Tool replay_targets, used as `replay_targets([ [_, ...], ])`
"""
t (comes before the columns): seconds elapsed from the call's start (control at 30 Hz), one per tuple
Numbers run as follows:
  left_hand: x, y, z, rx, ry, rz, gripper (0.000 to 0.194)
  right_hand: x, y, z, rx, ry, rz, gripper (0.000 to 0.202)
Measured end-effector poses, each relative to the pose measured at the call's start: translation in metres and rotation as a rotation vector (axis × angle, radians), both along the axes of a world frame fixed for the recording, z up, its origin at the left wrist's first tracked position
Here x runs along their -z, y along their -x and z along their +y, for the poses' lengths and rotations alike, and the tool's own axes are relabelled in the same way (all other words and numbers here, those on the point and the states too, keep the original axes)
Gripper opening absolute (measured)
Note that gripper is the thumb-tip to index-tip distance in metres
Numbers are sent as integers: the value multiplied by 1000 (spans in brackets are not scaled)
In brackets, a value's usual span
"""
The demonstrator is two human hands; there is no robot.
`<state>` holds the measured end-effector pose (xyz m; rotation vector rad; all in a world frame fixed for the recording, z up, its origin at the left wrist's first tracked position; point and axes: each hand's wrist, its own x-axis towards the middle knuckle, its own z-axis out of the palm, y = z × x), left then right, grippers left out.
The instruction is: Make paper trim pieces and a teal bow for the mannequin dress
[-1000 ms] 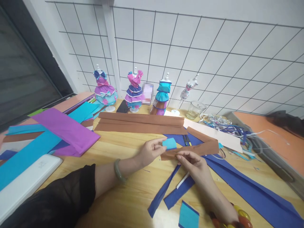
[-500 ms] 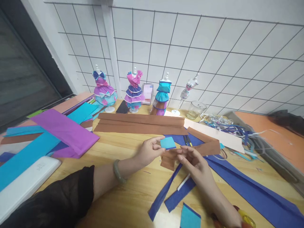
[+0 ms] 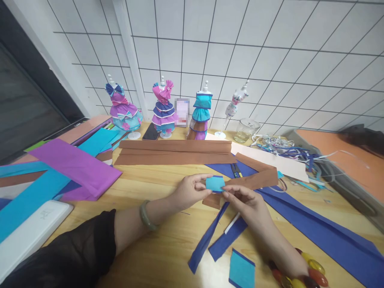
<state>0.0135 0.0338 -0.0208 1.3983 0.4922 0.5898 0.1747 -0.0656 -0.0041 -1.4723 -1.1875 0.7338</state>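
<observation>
My left hand [image 3: 189, 191] pinches a small teal paper square [image 3: 215, 184] by its left side. My right hand [image 3: 246, 203] pinches the same square at its lower right corner, just above a short brown paper strip [image 3: 251, 181]. Blue paper strips [image 3: 222, 236] lie on the wooden table [image 3: 156, 248] under my right hand. Another teal square with a blue edge [image 3: 241, 271] rests near the front edge.
Long brown folded paper [image 3: 175, 152] lies across the middle. Purple paper [image 3: 75, 166] and teal sheets [image 3: 30, 196] sit at left, with a white case [image 3: 33, 232]. Three dressed mini mannequins [image 3: 163, 108] and a bare one [image 3: 238, 100], a glass [image 3: 246, 130] and tangled ribbons [image 3: 288, 154] line the back.
My right hand has come up off the brown strip to meet the teal square held by my left hand. The camera tilted down slightly.
</observation>
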Motion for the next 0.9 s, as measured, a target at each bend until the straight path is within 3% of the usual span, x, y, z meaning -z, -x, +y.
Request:
replay_targets([
  [0.4,2,1,1,-9,23,9,56,2,0,-1,-16,-28,-154,27],
  [0.53,1,3,8,-102,-24,27,56,1,-1,-1,3,-25,-136,30],
  [0.7,5,2,22,-307,-13,-30,62,6,-6,0,-9,-84,-523,16],
  [0.9,6,1,19,-323,-109,56,58,16,-7,4,-136,-128,-789,21],
])
